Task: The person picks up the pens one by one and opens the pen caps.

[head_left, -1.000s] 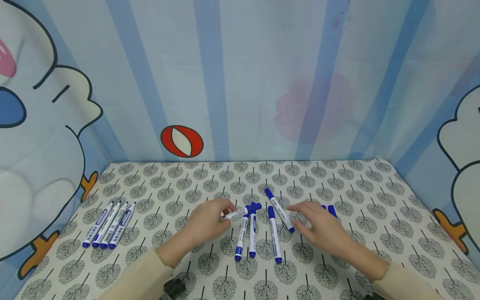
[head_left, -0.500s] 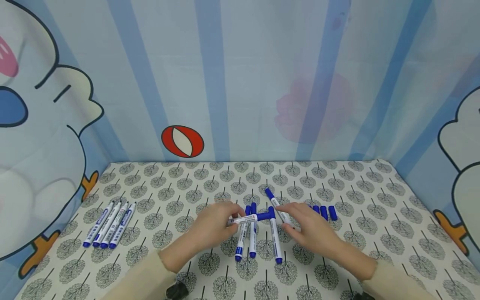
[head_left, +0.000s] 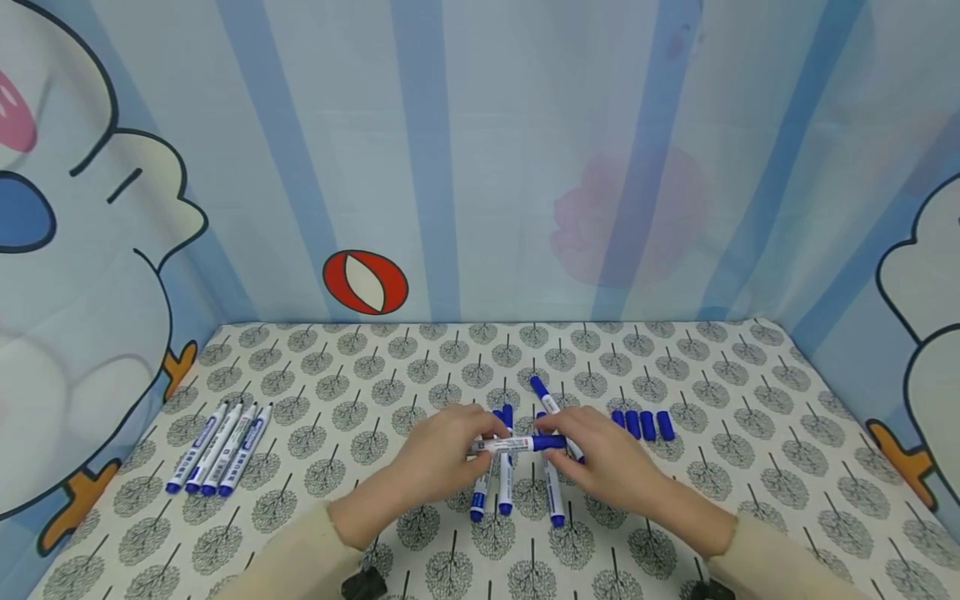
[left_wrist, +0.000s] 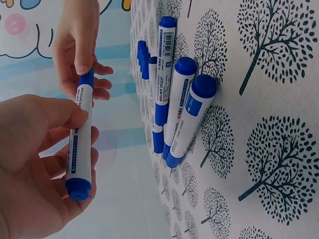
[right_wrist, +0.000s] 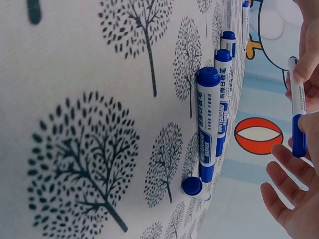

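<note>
A white marker with a blue cap [head_left: 521,443] is held level above the tree-print tablecloth [head_left: 675,367], between both hands. My left hand [head_left: 480,442] grips its white barrel [left_wrist: 79,144]. My right hand [head_left: 558,437] pinches the blue cap end [left_wrist: 85,79] between thumb and fingertips [left_wrist: 82,59]. In the right wrist view the marker [right_wrist: 297,124] stands upright, with the other right fingers [right_wrist: 281,194] spread below it. Under the hands lie three capped markers [head_left: 506,483] side by side, and one more [head_left: 547,400] lies slanted behind them.
Several markers with bare dark tips [head_left: 221,450] lie in a row at the left of the table. Several loose blue caps [head_left: 641,425] stand in a row right of the hands. A cartoon-print curtain [head_left: 450,167] walls the table on three sides.
My left hand carried the marker to the right and raised it. My right hand came in from the right off the table and took hold of the cap end.
</note>
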A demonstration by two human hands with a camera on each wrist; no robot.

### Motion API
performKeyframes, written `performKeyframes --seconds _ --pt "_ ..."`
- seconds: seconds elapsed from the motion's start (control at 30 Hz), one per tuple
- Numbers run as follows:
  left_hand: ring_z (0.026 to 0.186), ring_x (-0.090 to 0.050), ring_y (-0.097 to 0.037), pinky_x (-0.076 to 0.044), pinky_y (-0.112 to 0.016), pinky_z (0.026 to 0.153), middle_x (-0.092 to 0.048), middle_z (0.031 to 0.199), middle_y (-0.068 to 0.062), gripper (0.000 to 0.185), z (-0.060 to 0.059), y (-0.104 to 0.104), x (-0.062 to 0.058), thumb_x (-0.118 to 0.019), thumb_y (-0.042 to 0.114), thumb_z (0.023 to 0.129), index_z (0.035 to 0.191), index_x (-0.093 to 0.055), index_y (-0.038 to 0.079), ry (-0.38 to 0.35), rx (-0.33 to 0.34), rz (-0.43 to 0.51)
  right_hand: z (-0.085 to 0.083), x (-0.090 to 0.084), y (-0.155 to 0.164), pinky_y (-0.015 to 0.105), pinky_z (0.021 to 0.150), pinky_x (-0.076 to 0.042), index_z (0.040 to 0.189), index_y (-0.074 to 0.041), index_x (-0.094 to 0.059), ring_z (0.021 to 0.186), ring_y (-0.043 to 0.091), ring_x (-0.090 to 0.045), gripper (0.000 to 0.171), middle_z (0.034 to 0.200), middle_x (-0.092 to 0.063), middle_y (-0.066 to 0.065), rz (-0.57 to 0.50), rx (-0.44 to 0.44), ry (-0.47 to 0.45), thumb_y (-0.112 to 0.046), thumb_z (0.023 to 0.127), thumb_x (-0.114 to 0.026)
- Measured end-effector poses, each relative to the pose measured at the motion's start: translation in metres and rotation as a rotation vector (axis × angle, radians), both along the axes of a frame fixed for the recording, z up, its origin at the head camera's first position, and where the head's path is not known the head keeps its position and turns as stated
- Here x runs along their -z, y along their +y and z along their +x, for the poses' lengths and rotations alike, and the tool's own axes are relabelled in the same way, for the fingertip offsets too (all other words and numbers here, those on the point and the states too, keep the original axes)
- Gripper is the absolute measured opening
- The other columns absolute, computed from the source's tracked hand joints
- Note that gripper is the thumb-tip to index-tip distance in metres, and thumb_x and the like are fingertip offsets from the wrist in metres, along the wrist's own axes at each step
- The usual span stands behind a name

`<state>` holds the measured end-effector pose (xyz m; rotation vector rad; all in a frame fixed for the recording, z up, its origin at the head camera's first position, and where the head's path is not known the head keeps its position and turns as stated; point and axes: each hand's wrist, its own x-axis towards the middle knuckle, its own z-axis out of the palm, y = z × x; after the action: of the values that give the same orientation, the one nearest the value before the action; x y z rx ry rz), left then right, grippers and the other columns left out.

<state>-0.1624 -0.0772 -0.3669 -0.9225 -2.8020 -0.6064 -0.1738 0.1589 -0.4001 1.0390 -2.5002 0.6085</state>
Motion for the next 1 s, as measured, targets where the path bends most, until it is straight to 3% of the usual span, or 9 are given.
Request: performKeyframes --seconds 0.27,0.6,1.0 --pt "0.074 -0.05 -0.006 -0.04 -0.017 0.059 -0.06 0.086 0.012 0.025 0.0005 0.0015 0.0009 -0.067 0.014 0.078 0.102 -0.065 0.021 0.037 0.025 0.009 0.0005 -0.0021 -0.0044 0.027 0.075 -0.051 0.106 -0.016 -0.064 0.091 0.007 -0.058 0.027 0.099 -0.064 -0.006 0.0 -0.003 0.001 -0.027 0.082 -0.068" --pt "0.07 -0.049 -0.006 -0.042 -0.019 0.062 -0.061 0.08 0.008 0.013 -0.0001 0.0008 0.0023 -0.066 0.017 0.081 0.094 -0.069 0.014 -0.051 0.014 0.021 0.0012 -0.0018 -0.0059 0.025 0.074 -0.051 0.102 -0.018 -0.065 0.09 0.008 -0.059 0.022 0.097 -0.064 -0.006 0.05 0.018 0.018 -0.028 0.082 -0.068" --pt "0.064 -0.043 -0.004 -0.037 -0.016 0.056 -0.052 0.073 0.011 0.014 0.0017 -0.0031 0.0023 -0.07 0.021 0.08 0.093 -0.069 0.018 0.023 0.025 -0.029 -0.0015 0.0002 -0.0057 0.022 0.068 -0.048 0.098 -0.016 -0.066 0.082 0.008 -0.057 0.02 0.089 -0.065 -0.008 0.071 -0.052 0.133 -0.025 0.081 -0.067"
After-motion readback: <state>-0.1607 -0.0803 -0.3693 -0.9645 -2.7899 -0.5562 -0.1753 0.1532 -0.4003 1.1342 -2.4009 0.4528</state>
